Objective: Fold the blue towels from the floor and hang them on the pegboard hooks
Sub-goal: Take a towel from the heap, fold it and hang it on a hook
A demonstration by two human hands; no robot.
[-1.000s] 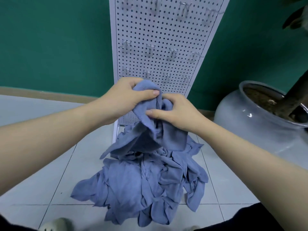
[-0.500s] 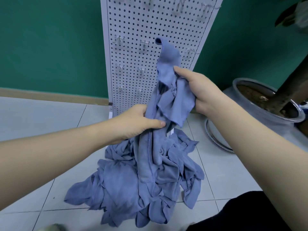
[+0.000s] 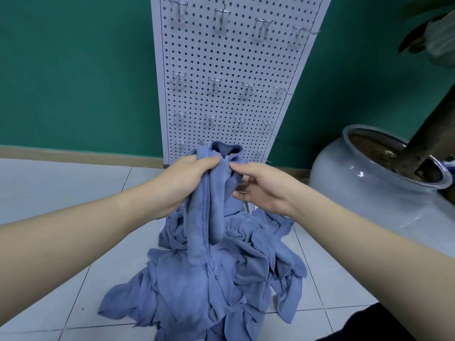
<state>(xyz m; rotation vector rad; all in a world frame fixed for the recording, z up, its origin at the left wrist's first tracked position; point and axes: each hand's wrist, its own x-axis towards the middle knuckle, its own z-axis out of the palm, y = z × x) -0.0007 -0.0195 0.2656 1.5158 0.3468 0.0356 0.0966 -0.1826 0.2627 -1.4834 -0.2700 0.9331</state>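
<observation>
A blue towel hangs bunched from my hands, above a heap of several more blue towels on the tiled floor. My left hand grips its top in a fist. Just to the right, my right hand pinches the same towel's upper edge between thumb and fingers. Behind them a white pegboard leans against the green wall. It carries rows of bare metal hooks, with nothing on any of them.
A large grey ceramic pot with soil and a dark plant trunk stands on the floor to the right. A wooden skirting board runs along the green wall. Dark clothing shows at the bottom right corner.
My right hand has dropped from its raised hold to meet my left hand. The towel, stretched upward before, now hangs in a bunch from both hands, and the view has tilted up.
</observation>
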